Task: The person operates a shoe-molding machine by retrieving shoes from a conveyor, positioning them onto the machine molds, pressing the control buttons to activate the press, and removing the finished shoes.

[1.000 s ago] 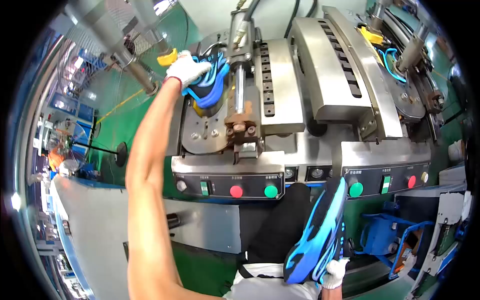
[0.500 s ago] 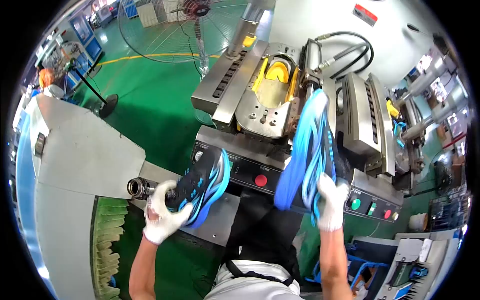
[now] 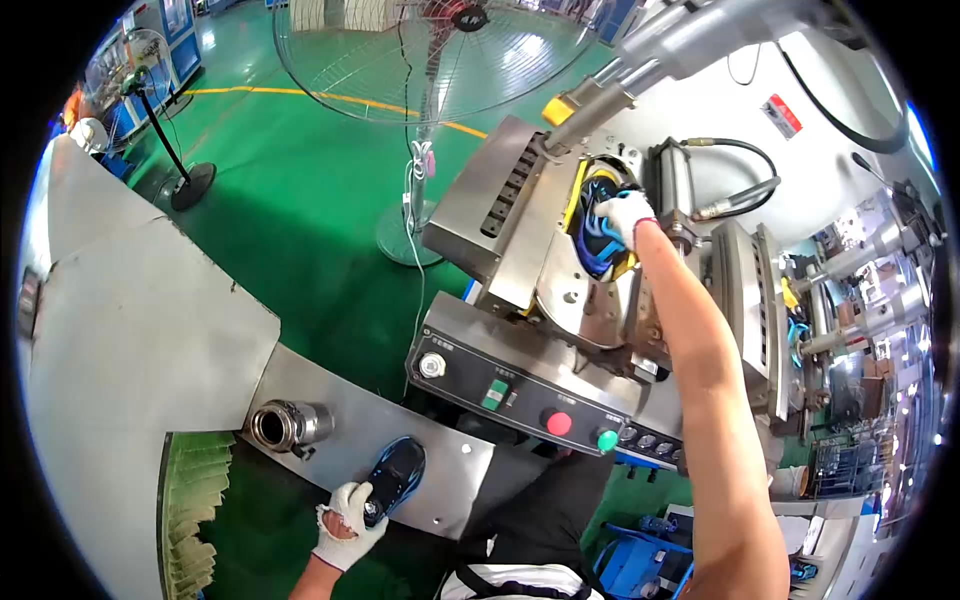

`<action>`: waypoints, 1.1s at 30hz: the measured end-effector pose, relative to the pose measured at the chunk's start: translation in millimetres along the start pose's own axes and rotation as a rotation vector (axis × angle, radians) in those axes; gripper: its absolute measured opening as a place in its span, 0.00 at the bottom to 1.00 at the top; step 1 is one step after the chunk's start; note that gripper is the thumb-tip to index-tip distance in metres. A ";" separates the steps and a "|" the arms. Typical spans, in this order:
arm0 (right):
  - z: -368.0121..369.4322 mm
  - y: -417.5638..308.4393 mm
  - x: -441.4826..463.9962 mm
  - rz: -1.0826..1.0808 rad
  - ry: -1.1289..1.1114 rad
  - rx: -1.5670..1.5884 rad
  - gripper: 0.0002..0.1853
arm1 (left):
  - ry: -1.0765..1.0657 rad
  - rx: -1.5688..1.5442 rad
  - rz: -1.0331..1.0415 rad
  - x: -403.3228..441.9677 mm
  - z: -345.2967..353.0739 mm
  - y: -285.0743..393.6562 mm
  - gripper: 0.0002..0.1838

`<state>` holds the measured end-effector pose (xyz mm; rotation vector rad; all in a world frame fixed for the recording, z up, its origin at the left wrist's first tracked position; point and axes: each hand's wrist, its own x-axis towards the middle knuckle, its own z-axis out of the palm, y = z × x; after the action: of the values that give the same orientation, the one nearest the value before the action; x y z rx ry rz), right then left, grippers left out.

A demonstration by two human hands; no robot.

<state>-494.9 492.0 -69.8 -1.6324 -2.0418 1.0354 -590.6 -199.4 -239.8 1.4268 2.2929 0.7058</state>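
My left hand (image 3: 347, 527), in a white glove with a hole in it, is closed on the near end of a black and blue shoe (image 3: 400, 472). That shoe lies on a metal shelf (image 3: 455, 485). Far forward, my gloved right hand (image 3: 627, 214) grips a second blue and black shoe (image 3: 594, 240), seated in the press's yellow-edged cradle (image 3: 574, 205). My fingers and wrist hide part of this shoe. Beside the left hand on the shelf lies a steel cylindrical canister (image 3: 290, 424), its round mouth facing me.
A control panel (image 3: 520, 390) with green and red buttons fronts the press. A second press (image 3: 745, 300) stands to the right. Behind is a large wire-guarded fan (image 3: 440, 60). A grey sheet-metal cover (image 3: 150, 300) fills the left side.
My right hand has carried its shoe forward into the press cradle. My left hand has lowered the other shoe onto the metal shelf. The view has shifted.
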 end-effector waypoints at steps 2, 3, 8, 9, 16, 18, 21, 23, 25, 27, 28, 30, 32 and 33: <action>31.5 24.6 39.8 -0.103 0.190 -0.441 0.18 | -0.012 -0.071 -0.002 1.7 6.8 -6.1 0.41; 27.6 20.6 22.0 -0.020 0.101 -0.415 0.20 | -0.034 -0.087 -0.040 2.2 3.9 0.0 0.42; 20.7 15.3 10.8 0.053 0.116 -0.349 0.31 | 0.012 -0.127 0.012 5.1 13.9 -2.9 0.43; 19.3 18.8 11.9 0.033 0.095 -0.337 0.34 | 0.015 -0.154 -0.025 5.5 15.5 0.6 0.43; -3.4 -18.6 -211.2 -0.466 0.213 -0.149 0.43 | 0.147 -0.362 -0.421 12.2 52.8 75.1 0.48; -12.3 7.7 -314.4 -0.672 0.027 -0.108 0.42 | 0.060 -0.233 -0.326 12.1 35.9 83.3 0.48; -0.1 87.2 -391.1 -0.793 0.025 -0.141 0.44 | -0.004 0.027 0.068 30.7 19.8 62.9 0.38; 15.4 141.2 -393.6 -0.634 0.125 -0.427 0.45 | -0.076 0.105 0.309 49.0 20.0 45.9 0.24; 46.6 221.5 -355.6 -0.558 -0.024 -0.819 0.48 | -0.037 -0.098 0.354 67.6 29.2 47.9 0.13; 39.9 220.4 -375.5 -0.603 -0.017 -0.867 0.51 | -0.049 -0.071 0.286 81.0 21.9 70.7 0.11; 23.1 209.1 -387.5 -0.558 -0.080 -0.690 0.53 | -0.004 -0.052 0.327 83.7 16.1 89.1 0.10; -1.1 200.9 -421.8 -0.569 -0.150 -0.376 0.59 | 0.059 -0.088 0.402 82.9 4.5 137.6 0.10; -20.6 218.0 -466.9 -0.620 -0.222 -0.155 0.63 | 0.065 -0.143 0.471 79.6 -3.5 195.1 0.11; -33.7 221.7 -492.1 -0.565 -0.289 -0.072 0.64 | 0.048 -0.144 0.518 79.2 -3.2 221.5 0.12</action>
<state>-174.7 58.5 -115.0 -0.8659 -2.5368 1.0295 -465.4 -46.9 -111.6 1.9675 1.8614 1.0342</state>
